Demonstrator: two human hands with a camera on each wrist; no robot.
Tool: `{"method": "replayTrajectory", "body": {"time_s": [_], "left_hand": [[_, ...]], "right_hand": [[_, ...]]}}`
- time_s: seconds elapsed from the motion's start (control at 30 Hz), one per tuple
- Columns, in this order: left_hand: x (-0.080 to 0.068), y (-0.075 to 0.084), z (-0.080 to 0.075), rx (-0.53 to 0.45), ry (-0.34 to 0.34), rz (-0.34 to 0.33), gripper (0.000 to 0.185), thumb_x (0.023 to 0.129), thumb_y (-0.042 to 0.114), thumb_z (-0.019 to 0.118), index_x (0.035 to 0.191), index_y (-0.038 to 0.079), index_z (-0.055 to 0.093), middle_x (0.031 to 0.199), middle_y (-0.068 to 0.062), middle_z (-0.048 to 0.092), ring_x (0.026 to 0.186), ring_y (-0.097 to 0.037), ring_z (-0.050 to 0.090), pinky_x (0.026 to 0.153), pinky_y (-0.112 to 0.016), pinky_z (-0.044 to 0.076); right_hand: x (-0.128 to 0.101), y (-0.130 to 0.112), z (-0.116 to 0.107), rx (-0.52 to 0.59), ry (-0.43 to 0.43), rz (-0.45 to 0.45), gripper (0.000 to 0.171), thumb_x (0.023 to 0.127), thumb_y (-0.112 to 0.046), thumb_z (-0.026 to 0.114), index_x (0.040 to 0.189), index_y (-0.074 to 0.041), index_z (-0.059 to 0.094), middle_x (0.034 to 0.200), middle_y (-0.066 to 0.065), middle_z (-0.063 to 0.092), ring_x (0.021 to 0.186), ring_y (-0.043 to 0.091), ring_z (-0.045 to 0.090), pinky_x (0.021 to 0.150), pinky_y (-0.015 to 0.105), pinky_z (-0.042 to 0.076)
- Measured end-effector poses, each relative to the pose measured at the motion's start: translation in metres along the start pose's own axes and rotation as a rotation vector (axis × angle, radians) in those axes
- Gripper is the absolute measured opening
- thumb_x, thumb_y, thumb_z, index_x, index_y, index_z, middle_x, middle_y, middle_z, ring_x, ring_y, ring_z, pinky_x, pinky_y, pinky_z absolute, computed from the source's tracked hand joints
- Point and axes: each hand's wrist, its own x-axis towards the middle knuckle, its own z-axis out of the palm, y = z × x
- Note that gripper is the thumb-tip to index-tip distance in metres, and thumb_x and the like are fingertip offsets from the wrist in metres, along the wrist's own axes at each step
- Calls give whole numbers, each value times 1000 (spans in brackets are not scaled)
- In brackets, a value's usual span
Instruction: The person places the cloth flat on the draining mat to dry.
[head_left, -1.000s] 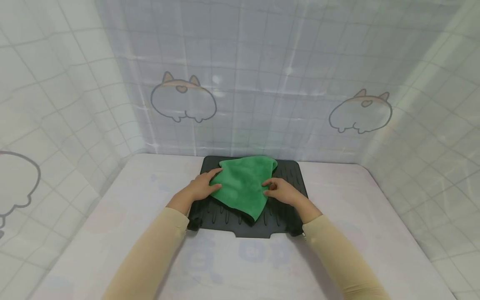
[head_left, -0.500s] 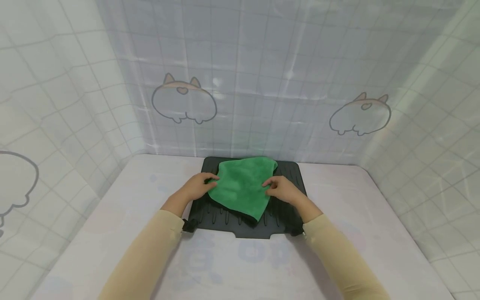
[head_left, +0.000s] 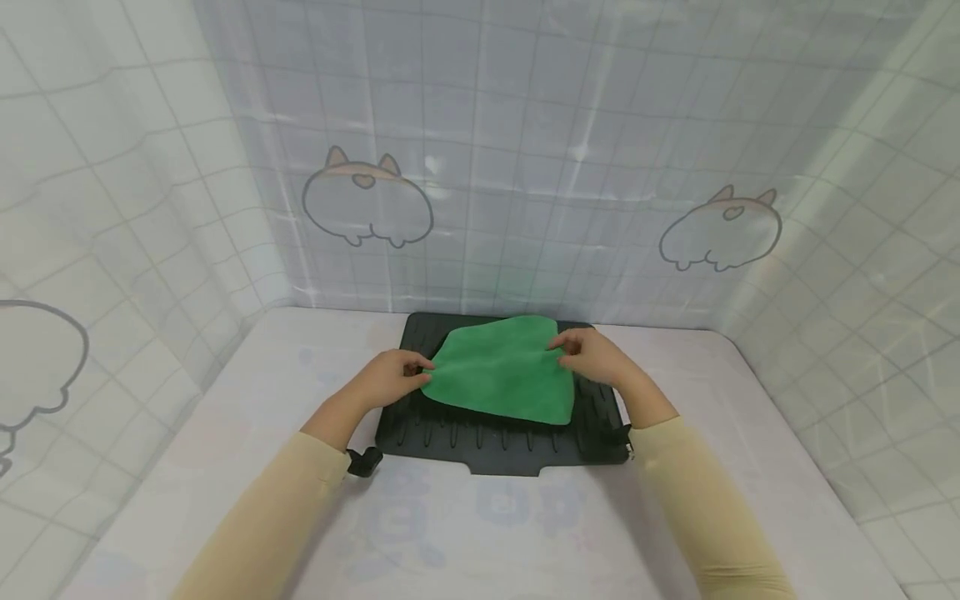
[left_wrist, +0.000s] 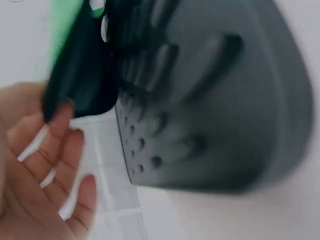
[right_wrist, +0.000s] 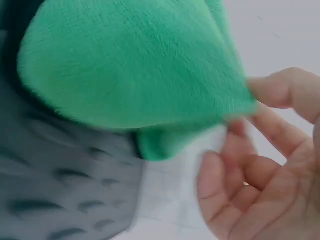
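Since the earlier frame the right hand (head_left: 592, 357) has carried its corner of the cloth (head_left: 504, 379) out toward 2 o'clock, so the cloth now lies spread nearly flat where it was bunched to a point. Nearest, the left hand (head_left: 390, 377) pinches the cloth's 9 o'clock edge, its other fingers (left_wrist: 75, 150) loosely spread, while the right pinches the 2 o'clock corner. Cloth lies between the hands on the black mat (head_left: 480, 437); no writing is legible.

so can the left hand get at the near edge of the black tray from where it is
Probably yes. The left hand pinches the green cloth at its left edge, over the black tray; the tray's near edge lies bare, nothing between.
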Motion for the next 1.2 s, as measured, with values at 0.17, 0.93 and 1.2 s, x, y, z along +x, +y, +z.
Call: {"method": "replayTrajectory", "body": {"time_s": [0.17, 0.93, 1.2], "left_hand": [[-6, -7, 2, 65, -44, -66, 45, 99, 18, 64, 141, 2, 55, 122, -20, 62, 110, -35, 61, 91, -50, 51], [0, -16, 16, 80, -22, 8, 36, 101, 22, 62, 134, 10, 63, 139, -22, 56, 130, -45, 49, 102, -64, 40], [-1, -15, 19, 49, -15, 12, 31, 100, 20, 63, 129, 9, 67, 134, -21, 60, 128, -44, 51, 102, -59, 43]], "right_hand": [[-1, 12, 17, -5, -136, -36, 51, 100, -17, 64, 146, -2, 49, 135, 22, 57, 126, 37, 53, 97, 50, 49], [-12, 42, 28, 227, -179, 157, 29, 98, -17, 65, 118, -2, 52, 102, 11, 63, 96, 24, 59, 80, 40, 52], [-11, 49, 32, 277, -221, 157, 31, 95, -17, 70, 116, -5, 51, 98, 5, 66, 93, 22, 60, 77, 37, 47]]}}
